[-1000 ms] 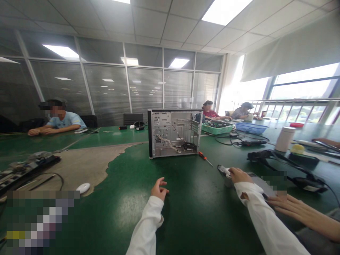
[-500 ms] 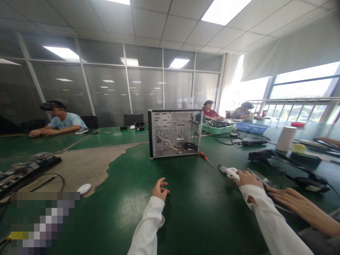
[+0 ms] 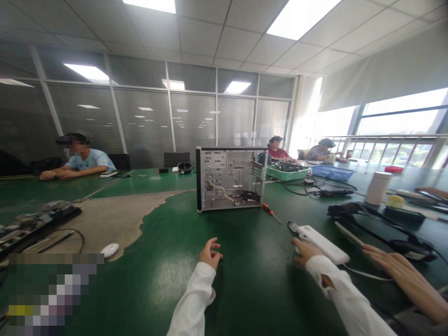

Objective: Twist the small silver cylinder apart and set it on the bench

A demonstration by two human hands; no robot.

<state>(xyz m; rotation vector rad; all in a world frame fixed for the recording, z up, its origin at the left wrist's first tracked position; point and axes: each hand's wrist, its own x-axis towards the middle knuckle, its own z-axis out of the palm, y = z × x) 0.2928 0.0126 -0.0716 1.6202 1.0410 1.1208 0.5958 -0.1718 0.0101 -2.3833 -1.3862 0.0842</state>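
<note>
An opened computer case [image 3: 231, 179] stands upright on the green table, its metal inside and loose cables facing me. My left hand [image 3: 210, 254] hovers in front of it over the table, fingers loosely curled and apart, holding nothing. A white power bank [image 3: 325, 245] with a cable lies to the right. Just left of it is my right hand [image 3: 307, 252], with its fingers apart and nothing seen in them; whether it touches the power bank I cannot tell. By the case's lower right corner lies an orange-handled screwdriver [image 3: 269, 210].
Another person's hand [image 3: 392, 263] is close on my right, at a thin flat device [image 3: 349, 233]. Beyond are black straps [image 3: 353, 210], a white bottle [image 3: 378, 189], and green [image 3: 289, 172] and blue [image 3: 332, 172] baskets. A white mouse [image 3: 110, 250] lies at left.
My right hand has come off the white power bank and moved left and slightly down. The neighbour's hand has shifted slightly. My left hand has stayed nearly still.
</note>
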